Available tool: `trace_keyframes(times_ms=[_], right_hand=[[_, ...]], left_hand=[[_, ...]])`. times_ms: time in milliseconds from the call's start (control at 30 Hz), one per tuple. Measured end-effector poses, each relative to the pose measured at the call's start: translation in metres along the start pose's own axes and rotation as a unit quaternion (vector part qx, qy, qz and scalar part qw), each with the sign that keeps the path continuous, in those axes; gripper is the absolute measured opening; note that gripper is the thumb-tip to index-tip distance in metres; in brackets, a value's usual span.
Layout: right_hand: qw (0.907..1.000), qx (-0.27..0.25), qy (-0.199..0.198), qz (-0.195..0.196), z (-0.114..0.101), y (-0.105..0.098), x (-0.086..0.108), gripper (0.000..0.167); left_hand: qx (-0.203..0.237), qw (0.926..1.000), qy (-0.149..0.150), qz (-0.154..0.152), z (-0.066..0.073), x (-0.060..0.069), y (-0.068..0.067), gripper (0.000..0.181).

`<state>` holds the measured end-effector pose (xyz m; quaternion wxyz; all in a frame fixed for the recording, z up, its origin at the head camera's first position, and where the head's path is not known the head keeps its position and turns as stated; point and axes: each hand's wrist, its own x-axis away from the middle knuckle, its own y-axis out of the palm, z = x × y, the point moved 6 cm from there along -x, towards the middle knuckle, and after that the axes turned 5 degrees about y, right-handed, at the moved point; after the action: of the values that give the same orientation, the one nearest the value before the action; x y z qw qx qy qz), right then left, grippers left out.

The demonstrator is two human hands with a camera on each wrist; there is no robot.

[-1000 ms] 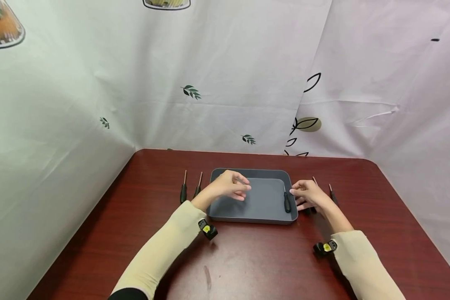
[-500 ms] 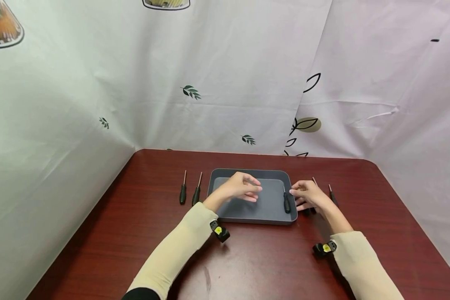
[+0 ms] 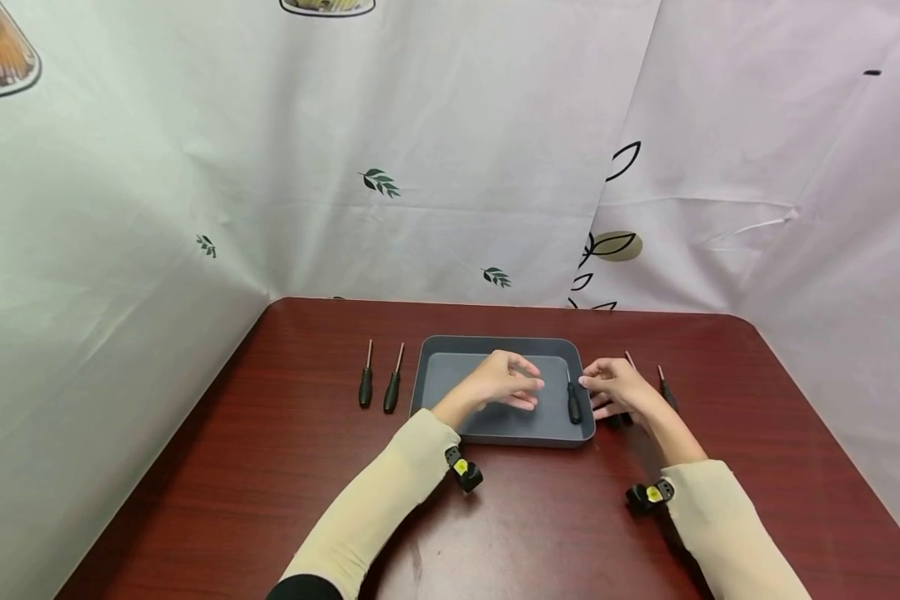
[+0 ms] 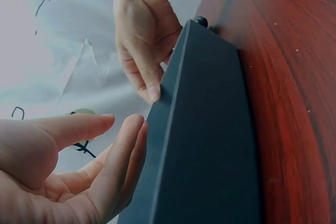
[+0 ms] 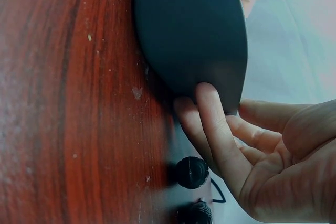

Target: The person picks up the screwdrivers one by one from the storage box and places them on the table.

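Observation:
A dark grey rectangular tray [image 3: 457,367] lies on the table with one black-handled screwdriver [image 3: 573,407] in it near the right wall. My left hand [image 3: 501,382] hovers over the middle of the tray, fingers loosely curved and holding nothing; in the left wrist view a gap shows between thumb and fingers. At the tray's right side, my right hand [image 3: 617,387] holds the rim, with fingertips [image 5: 209,95] against the outer wall and the thumb at the top edge. Screwdrivers beside the right hand are partly hidden by it.
Two screwdrivers [image 3: 392,392] lie left of the tray, tips pointing away. To the right, another screwdriver [image 3: 667,389] lies beyond the right hand, and screwdriver handles [image 5: 192,172] show below the fingers. White patterned cloth [image 3: 450,167] hangs behind the reddish-brown table [image 3: 307,450].
My left hand has moved rightward over the tray, away from the two screwdrivers on the left, which are now fully visible. My right hand stays at the tray's right rim.

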<state>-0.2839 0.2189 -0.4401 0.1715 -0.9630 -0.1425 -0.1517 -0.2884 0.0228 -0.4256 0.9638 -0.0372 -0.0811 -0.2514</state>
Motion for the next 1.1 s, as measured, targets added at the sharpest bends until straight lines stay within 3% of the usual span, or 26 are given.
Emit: trace_keyframes(times_ms=[500, 1100], right_hand=[[1.0, 0.002, -0.001, 0.0, -0.003, -0.001, 0.001, 0.032], [0.9999, 0.014, -0.002, -0.002, -0.002, 0.001, 0.002, 0.034]], left_hand=[[-0.009, 0.9994, -0.016, 0.03, -0.007, -0.013, 0.021, 0.037], [-0.072, 0.9958, -0.017, 0.054, -0.017, -0.019, 0.042, 0.031]])
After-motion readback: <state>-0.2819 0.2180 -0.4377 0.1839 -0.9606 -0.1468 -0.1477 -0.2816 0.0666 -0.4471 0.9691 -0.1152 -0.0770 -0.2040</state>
